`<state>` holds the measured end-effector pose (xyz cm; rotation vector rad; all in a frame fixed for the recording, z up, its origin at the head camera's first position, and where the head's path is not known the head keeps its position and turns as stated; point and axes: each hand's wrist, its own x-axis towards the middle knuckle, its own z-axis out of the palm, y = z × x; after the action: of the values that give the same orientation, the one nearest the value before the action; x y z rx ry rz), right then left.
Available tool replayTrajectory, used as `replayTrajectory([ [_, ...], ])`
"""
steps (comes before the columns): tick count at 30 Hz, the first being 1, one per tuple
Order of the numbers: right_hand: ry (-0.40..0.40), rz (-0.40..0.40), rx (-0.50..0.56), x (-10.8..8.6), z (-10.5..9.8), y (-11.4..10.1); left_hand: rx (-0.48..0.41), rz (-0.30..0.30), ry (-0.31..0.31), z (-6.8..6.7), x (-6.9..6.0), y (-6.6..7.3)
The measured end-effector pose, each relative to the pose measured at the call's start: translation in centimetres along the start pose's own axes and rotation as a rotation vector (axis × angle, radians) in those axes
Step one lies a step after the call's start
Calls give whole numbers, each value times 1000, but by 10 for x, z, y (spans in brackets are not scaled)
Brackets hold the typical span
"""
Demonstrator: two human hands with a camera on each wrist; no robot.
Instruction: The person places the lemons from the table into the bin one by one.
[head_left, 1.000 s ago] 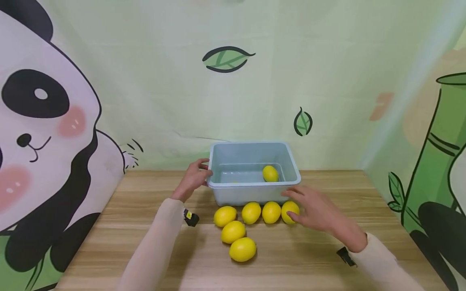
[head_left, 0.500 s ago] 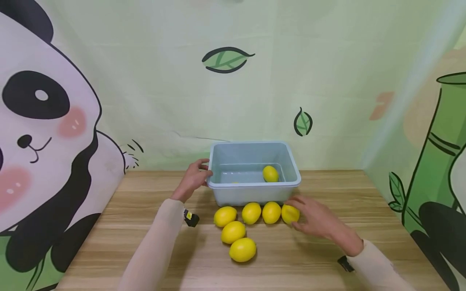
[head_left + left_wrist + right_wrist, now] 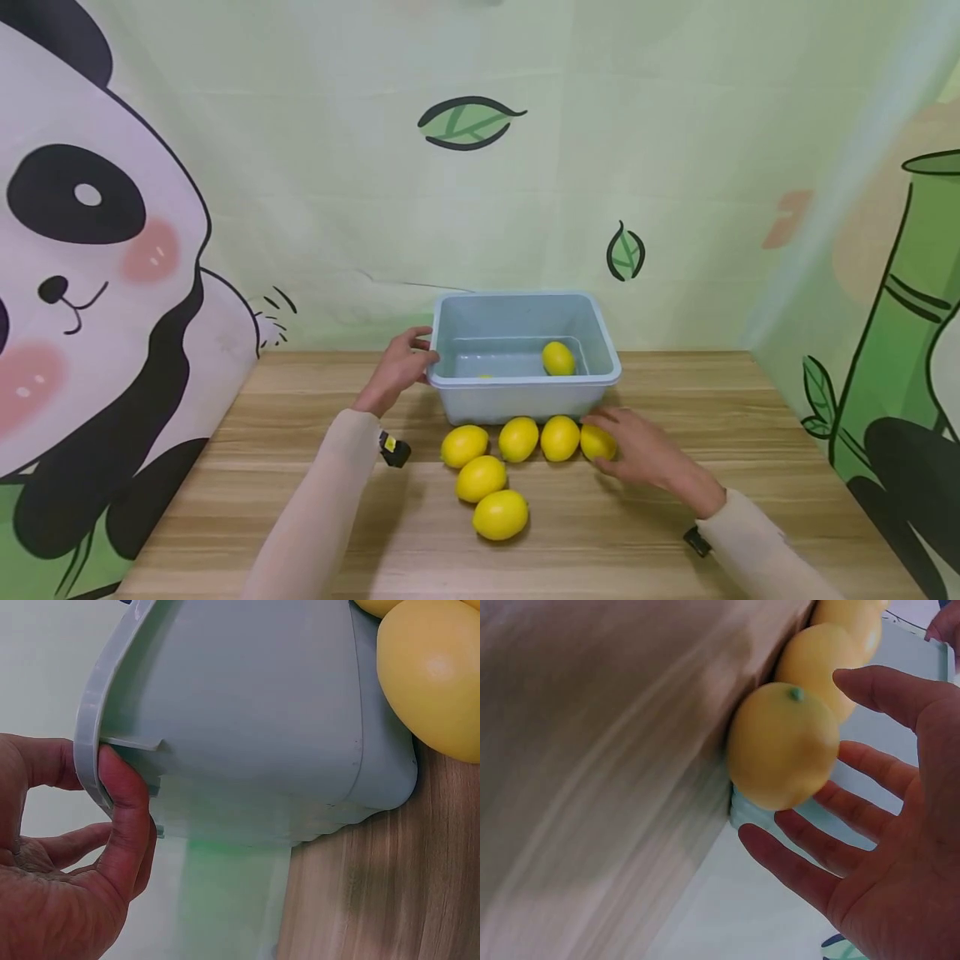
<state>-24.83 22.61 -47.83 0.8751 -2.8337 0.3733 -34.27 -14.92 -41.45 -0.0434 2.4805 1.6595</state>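
Note:
A light blue plastic bin stands at the table's back. My left hand grips its left rim; in the left wrist view, thumb and fingers pinch the rim from both sides. Inside lies one lemon, and a sliver of yellow shows behind the front wall. My right hand is at the rightmost lemon of the row before the bin. In the right wrist view its fingers are spread beside that lemon, thumb apart; whether the fingertips touch it I cannot tell.
More lemons sit left of it along the bin's front: one, another and a third. Two further lemons, one behind the other, lie nearer on the wooden table. A printed cloth backdrop rises behind.
My right hand has come down from near the bin's front wall and closed in around the rightmost lemon. The left hand, bin and lemons stay as they were.

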Motion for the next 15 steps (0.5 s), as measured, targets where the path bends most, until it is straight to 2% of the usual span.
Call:
replayTrajectory([
  [9,-51,44,20,3,11,1,-8,1,-3,0,-1,-1],
  [15,-52,64,44,4,13,0,-8,9,0,0,1,-2],
])
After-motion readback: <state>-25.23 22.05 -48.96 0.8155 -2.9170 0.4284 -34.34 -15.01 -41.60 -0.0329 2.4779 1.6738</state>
